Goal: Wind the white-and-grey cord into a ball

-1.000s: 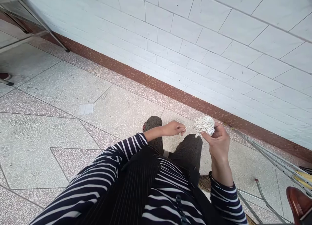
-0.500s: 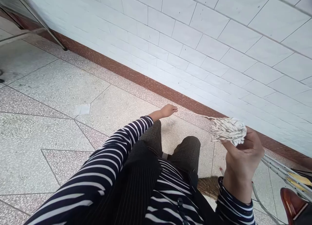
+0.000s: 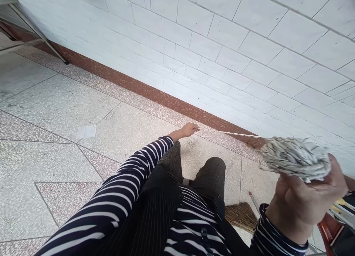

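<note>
My right hand [image 3: 307, 202] is closed around one end of a thick bundle of whitish twisted cord [image 3: 295, 158], held up on the right of the head view. A single stretch of cord [image 3: 240, 134] runs left from it, nearly straight, towards my left hand [image 3: 190, 129]. That hand is pinched around the cord's far part, above the floor and just beyond my knees. Some of my right fingers are hidden behind the bundle.
A tiled wall [image 3: 208, 64] with a brown base strip runs across ahead. A broom head [image 3: 241, 214] lies beside my leg. A white paper [image 3: 87, 132] is on the floor, left. A metal-legged table [image 3: 36, 28] stands far left; a brown shoe [image 3: 328, 228] shows lower right.
My right hand has moved right and nearer to the camera with the bundle. More cord now stretches between the hands, while my left hand has stayed nearly in place.
</note>
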Demonstrator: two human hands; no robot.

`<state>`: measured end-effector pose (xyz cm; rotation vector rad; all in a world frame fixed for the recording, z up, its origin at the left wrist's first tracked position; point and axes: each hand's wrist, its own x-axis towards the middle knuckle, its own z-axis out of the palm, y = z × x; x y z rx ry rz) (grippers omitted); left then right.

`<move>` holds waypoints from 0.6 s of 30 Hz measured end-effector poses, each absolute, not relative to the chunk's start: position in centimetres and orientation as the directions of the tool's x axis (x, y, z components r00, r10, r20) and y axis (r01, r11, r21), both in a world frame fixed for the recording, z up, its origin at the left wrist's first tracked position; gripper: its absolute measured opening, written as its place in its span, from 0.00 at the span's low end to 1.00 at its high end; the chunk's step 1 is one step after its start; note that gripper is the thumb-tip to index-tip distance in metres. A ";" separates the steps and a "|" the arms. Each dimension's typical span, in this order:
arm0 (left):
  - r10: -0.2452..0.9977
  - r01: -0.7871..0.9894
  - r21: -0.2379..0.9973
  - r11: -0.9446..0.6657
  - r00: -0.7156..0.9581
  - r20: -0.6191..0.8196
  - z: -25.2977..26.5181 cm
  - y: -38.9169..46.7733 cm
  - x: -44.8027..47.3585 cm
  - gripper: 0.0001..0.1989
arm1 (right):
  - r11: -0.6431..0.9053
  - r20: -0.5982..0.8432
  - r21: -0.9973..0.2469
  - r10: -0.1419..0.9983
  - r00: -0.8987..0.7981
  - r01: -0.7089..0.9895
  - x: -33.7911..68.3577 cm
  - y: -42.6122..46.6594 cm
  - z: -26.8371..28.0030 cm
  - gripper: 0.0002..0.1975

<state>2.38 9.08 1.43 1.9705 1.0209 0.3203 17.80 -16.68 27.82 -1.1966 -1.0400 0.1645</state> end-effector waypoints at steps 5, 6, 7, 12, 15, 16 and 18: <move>0.666 0.435 0.825 -0.359 0.739 -0.100 2.6 6.1 4.1 0.19 | 0.345 0.458 -0.883 0.784 0.418 0.320 19.0 -13.0 25.1 0.23; 0.630 0.353 0.863 -0.362 0.774 -0.052 3.4 5.4 4.8 0.22 | 0.301 0.398 -0.910 0.826 0.399 0.285 19.4 -12.0 24.5 0.23; 0.597 0.257 0.901 -0.350 0.802 0.003 4.4 4.6 5.6 0.24 | 0.254 0.340 -0.933 0.853 0.397 0.254 19.8 -11.1 23.8 0.23; 0.612 -0.093 0.983 -0.160 0.772 0.173 9.7 2.4 8.4 0.17 | 0.121 0.181 -0.978 0.901 0.395 0.172 21.1 -8.5 21.5 0.23; 0.646 -0.112 0.979 -0.173 0.737 0.198 10.8 2.1 8.3 0.12 | 0.105 0.170 -0.978 0.898 0.405 0.179 21.2 -8.4 21.3 0.23; 0.635 -0.091 0.975 -0.202 0.746 0.201 10.6 2.0 8.0 0.13 | 0.112 0.179 -0.977 0.890 0.419 0.179 21.2 -8.4 21.4 0.24; 0.606 -0.039 0.965 -0.259 0.772 0.194 9.6 1.8 7.1 0.16 | 0.137 0.209 -0.973 0.862 0.463 0.184 21.4 -8.4 21.7 0.23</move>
